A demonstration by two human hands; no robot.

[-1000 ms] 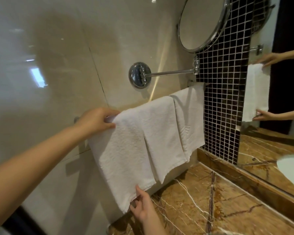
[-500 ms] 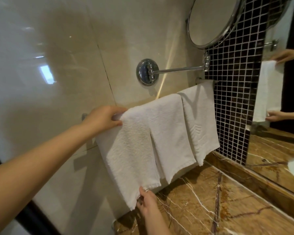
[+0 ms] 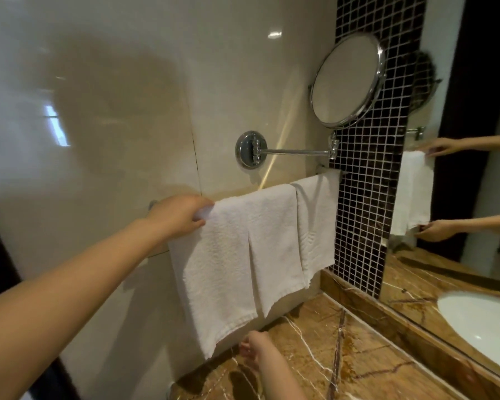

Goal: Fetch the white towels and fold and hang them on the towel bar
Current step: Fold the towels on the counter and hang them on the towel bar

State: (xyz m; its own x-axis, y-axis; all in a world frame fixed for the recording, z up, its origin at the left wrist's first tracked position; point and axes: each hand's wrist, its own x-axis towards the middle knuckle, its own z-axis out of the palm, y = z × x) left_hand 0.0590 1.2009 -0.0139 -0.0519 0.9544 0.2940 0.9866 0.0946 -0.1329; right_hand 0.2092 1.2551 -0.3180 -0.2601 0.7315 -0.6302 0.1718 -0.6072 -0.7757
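Two white towels hang side by side over the towel bar on the cream wall. The near towel shows a vertical fold down its middle; the far towel hangs next to the mosaic strip. My left hand grips the near towel's top left corner at the bar. My right hand hovers just under that towel's lower hem, fingers loose, with a small gap to the cloth. The bar is mostly hidden under the towels.
A round shaving mirror on a chrome arm juts out above the bar. Below lies a brown marble counter, with a white sink at the right. A wall mirror reflects my hands and a towel.
My right hand has let go of the near towel's lower hem and dropped slightly below it. My left hand keeps its grip on the top corner. The view has pulled back.
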